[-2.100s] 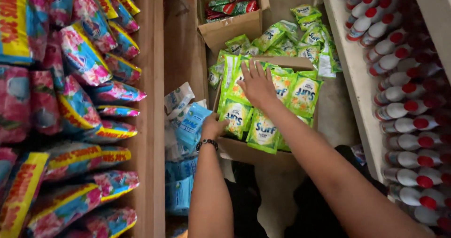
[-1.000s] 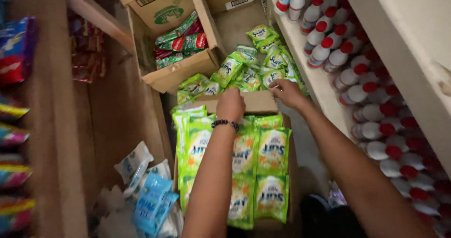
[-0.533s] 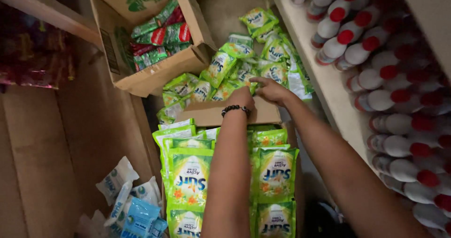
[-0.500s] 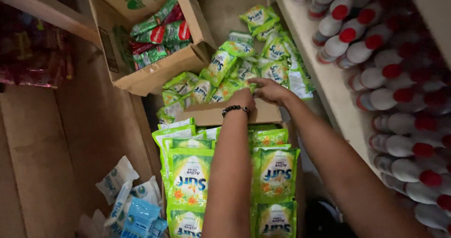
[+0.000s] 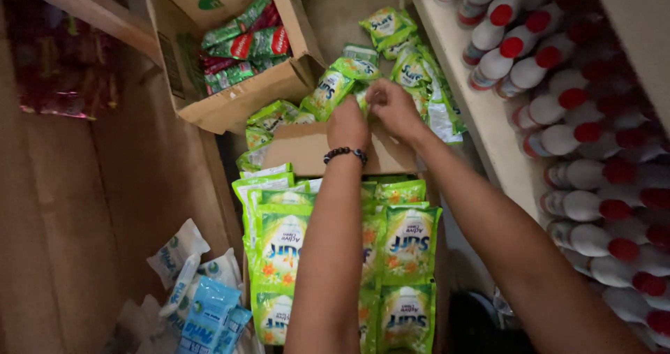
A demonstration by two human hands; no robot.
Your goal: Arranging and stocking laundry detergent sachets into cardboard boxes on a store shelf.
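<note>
While both arms reach forward over a cardboard box (image 5: 307,151) packed with strips of green sachets (image 5: 405,239), we see our left hand (image 5: 347,122) and right hand (image 5: 392,106) meet just past the box's far flap. Fingers of both hands pinch a green sachet (image 5: 359,97) at the near edge of a loose pile of sachets (image 5: 412,68) lying on the floor; how firmly each hand grips we cannot tell, since the fingertips are partly hidden. A dark beaded bracelet (image 5: 345,154) circles our left wrist. To the left stands an open carton (image 5: 230,106) holding green and red packets (image 5: 244,47). Along the right, a shelf (image 5: 474,116) carries rows of white bottles with red caps (image 5: 558,137). Blue and white pouches (image 5: 202,305) lie at the lower left, beside the box.
</note>
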